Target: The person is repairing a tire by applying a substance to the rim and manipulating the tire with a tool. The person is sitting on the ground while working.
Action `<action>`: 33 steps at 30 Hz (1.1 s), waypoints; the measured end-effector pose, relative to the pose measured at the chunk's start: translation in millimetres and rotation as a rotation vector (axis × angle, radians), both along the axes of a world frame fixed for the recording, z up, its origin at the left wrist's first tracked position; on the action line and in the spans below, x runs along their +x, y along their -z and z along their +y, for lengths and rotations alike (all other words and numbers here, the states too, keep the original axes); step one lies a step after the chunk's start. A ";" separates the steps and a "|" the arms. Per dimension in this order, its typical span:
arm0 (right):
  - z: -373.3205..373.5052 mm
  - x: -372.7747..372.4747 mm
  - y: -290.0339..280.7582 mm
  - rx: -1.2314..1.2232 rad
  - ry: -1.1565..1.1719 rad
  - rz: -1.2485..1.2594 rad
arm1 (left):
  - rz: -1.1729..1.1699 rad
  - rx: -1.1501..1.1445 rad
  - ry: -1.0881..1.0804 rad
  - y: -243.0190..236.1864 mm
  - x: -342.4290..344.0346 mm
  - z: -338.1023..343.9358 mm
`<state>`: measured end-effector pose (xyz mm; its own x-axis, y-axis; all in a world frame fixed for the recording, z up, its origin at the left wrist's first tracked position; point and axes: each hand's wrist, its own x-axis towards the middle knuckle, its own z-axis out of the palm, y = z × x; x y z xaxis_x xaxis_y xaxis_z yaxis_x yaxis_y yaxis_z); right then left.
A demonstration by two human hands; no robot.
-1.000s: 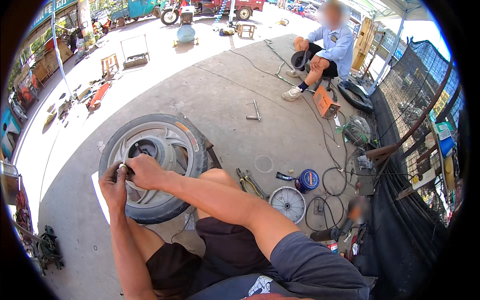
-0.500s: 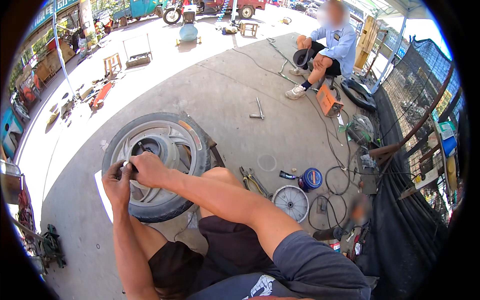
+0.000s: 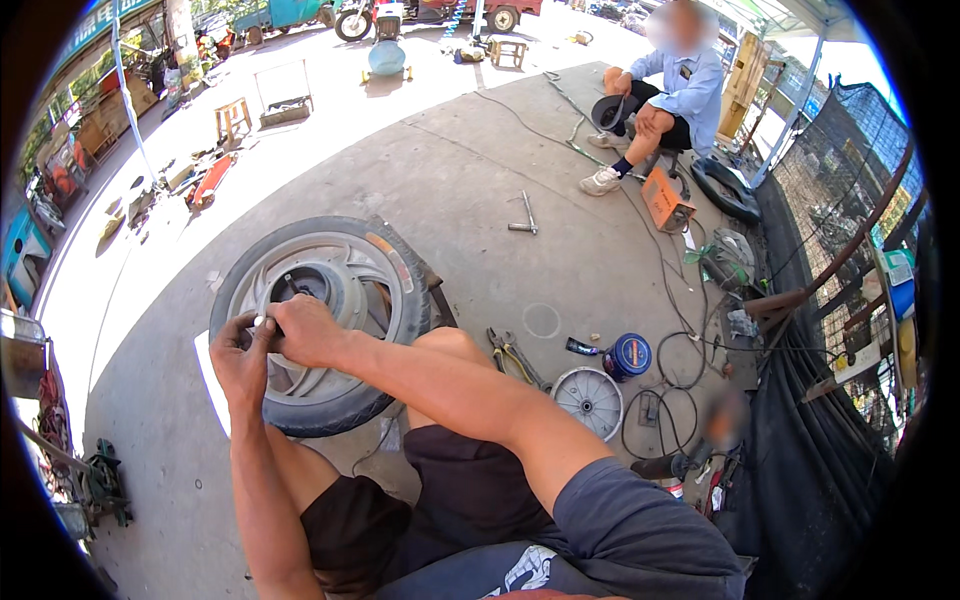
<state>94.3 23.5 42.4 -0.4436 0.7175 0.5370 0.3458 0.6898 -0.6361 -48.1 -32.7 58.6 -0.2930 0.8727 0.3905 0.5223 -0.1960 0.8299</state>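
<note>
The left hand [image 3: 240, 358] pinches a small white piece [image 3: 260, 321], its grip nearly closed; just right, the right hand [image 3: 310, 331] curls inward, its hold hidden, nearer the hub [image 3: 318, 280] of the wheel [image 3: 347, 283] extending beneath and rightward.

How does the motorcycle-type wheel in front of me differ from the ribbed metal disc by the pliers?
The wheel is far larger than the ribbed metal disc.
The wheel wears a black tyre; the disc is bare metal.
The wheel has broad spokes, the disc thin radial ribs.
The left hand and right hand are over the wheel; neither is at the disc.
Both are round, with silver-grey metal.
</note>
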 end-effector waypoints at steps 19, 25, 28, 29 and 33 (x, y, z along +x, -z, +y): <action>2.8 -2.0 0.5 -0.031 -0.030 -0.003 | -0.118 0.047 0.087 7.5 -5.3 2.5; 2.6 -0.9 -0.2 -0.020 -0.022 -0.006 | -0.119 0.067 0.072 8.9 -3.0 4.0; 0.4 0.3 -0.3 -0.024 0.003 -0.006 | 0.044 -0.112 -0.032 -9.9 1.9 -4.2; 0.6 0.0 0.1 -0.019 0.004 -0.005 | 0.014 -0.090 -0.009 -8.2 0.8 -3.3; 6.3 -3.5 3.9 -0.005 -0.067 0.035 | -0.074 0.064 0.058 7.7 -3.6 3.9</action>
